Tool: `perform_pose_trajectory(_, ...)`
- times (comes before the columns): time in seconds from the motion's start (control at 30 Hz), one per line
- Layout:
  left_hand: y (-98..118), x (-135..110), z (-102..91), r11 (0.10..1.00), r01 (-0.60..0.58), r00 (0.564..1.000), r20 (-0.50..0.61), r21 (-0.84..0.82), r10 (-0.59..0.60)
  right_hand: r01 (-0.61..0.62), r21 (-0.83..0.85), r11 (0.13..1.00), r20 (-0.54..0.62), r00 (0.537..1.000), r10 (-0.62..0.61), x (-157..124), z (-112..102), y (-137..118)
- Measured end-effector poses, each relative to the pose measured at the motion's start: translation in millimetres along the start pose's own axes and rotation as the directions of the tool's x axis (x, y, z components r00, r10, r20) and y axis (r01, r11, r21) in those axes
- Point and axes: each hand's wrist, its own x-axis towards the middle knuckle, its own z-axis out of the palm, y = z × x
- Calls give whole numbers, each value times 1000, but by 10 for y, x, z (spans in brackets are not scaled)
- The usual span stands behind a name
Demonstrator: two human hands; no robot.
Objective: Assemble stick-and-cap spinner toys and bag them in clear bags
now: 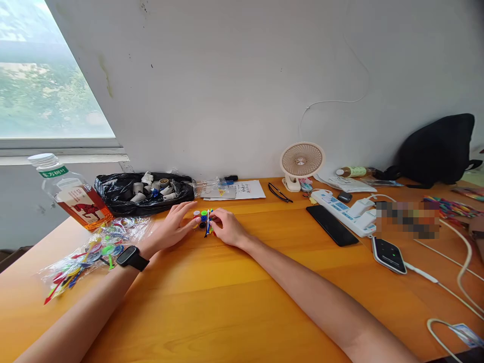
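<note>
Small round plastic pieces (203, 219) in white, green, blue and black stand grouped on the wooden table (212, 292). To their left is my left hand (174, 226), its fingers stretched out and apart; the thumb reaches the edge of the group, and I cannot tell whether it touches. My right hand (228, 228) is closed in a pinch at the right side of the group. Thin coloured plastic sticks (207, 224), blue, white and yellow among them, stick out at its fingertips, their other ends hidden by the fingers.
Left of my arms lie a clear bag (85, 254) of coloured plastic parts and a tea bottle (71, 194). Behind are a black plastic bag (113, 194) with grey tubes, papers (249, 190) and a fan (302, 161). At right: a phone (330, 225), a power strip (340, 212), cables.
</note>
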Motion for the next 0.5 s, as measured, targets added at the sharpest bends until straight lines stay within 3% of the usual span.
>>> perform_pose_trajectory(0.1, 19, 34, -223, 988, 68, 996, -65, 137, -60, 48, -69, 996, -16, 999, -49, 7, -74, -19)
perform_pose_trajectory(0.17, -29, -28, -449, 942, 218, 976, -79, 256, -204, 85, -114, 990, -3, 996, -85, 18, -183, -20)
perform_pose_trajectory(0.23, -117, -182, -690, 824, 364, 918, -17, 433, -397, 75, -125, 989, 20, 997, -73, 26, -335, -27)
perform_pose_trajectory(0.27, -165, -287, -798, 766, 381, 890, 19, 518, -456, 49, -121, 991, 28, 999, -46, 26, -423, -46)
perform_pose_trajectory(0.33, -248, -512, -960, 621, 455, 806, 1, 638, -592, 6, -110, 994, 39, 999, -2, 4, -605, -157)
perform_pose_trajectory(0.37, -277, -614, -1009, 574, 470, 764, 17, 671, -645, 21, -101, 995, 49, 999, -16, -24, -695, -265)
perform_pose_trajectory(0.4, -295, -701, -1037, 572, 449, 758, 46, 687, -650, 55, -90, 994, 33, 998, -52, -71, -782, -414)
perform_pose_trajectory(0.5, -292, -833, -1028, 598, 404, 784, 75, 692, -616, 252, -40, 967, -8, 968, -252, -362, -1015, -1082)
